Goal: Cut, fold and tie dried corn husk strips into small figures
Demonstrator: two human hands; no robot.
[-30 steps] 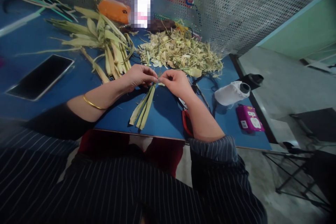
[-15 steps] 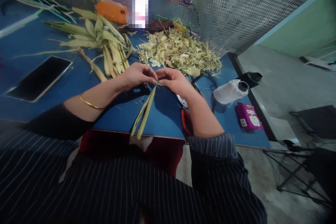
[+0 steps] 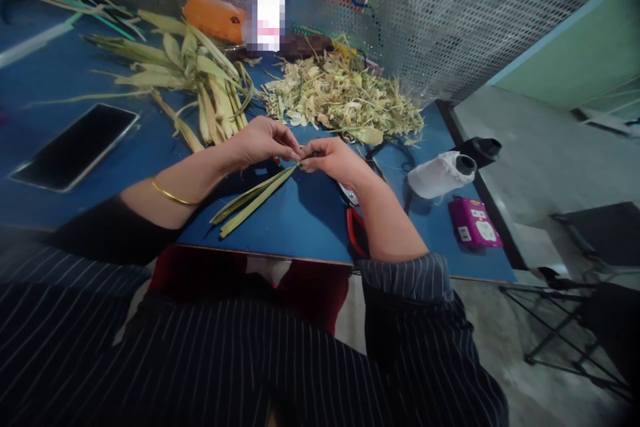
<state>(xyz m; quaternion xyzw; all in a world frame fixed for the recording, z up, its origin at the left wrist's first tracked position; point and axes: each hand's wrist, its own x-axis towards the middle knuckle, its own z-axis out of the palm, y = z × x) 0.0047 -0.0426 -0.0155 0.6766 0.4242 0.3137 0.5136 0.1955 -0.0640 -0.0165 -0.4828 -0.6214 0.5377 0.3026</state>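
My left hand and my right hand meet fingertip to fingertip over the blue table. Between them they pinch the thin top end of a folded green husk strip. Its two long tails hang down toward the lower left, beneath my left wrist. Behind my left hand lies a bunch of corn husks. A heap of dry husk scraps sits behind my right hand. Scissors with red handles are partly hidden under my right forearm.
A dark phone lies at the left. White thread cone and purple packet stand at the right. Along the back are an orange pack, a bright blurred screen and a perforated metal screen.
The tails of the husk strip have swung left and up from hanging nearly downward. My right fingers have curled in closer to my left fingertips.
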